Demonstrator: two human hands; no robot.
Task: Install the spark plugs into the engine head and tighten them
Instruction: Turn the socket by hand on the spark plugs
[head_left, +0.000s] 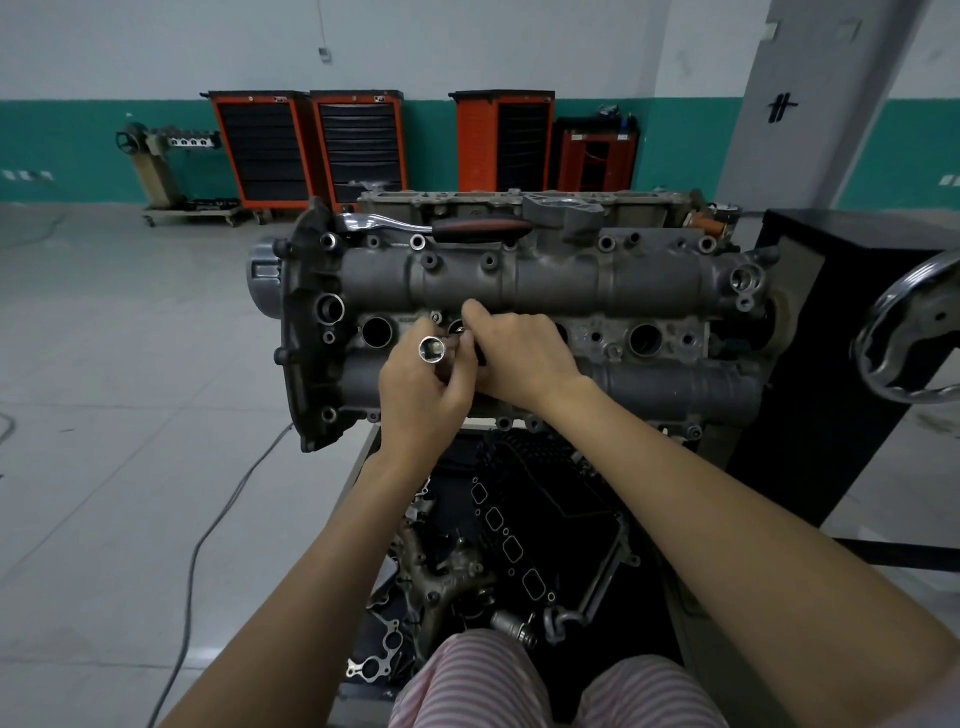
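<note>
A grey cast-metal engine head (524, 280) sits across a black stand, its long side running left to right, with a row of round spark-plug wells along its middle channel. The well nearest the left end (376, 332) stands open and dark, and another open well (645, 339) shows toward the right end. Both hands meet over the second well from the left (457, 328).

The left hand (423, 387) has its fingers curled round a shiny chrome tubular spark-plug socket (431, 351), whose hollow end faces up toward the camera. The right hand (517, 356) lies just beside it, fingers bent down over the well and closed on something small and dark at the well's mouth; what that thing is cannot be told, so no spark plug can be made out for certain.

On the far edge of the engine head rests a chrome ratchet wrench with a black-and-red handle (441, 224), lying left to right. Below the near edge, a black tray (597, 519) carries gaskets and metal parts. At the right, a chromed handwheel (906, 338) juts from the stand.

Along the far wall, orange-and-black tool cabinets (306, 145) stand in a row. They bear small labels at their top edges, too small to read. A dark cable (208, 540) trails over the grey floor at the left.
</note>
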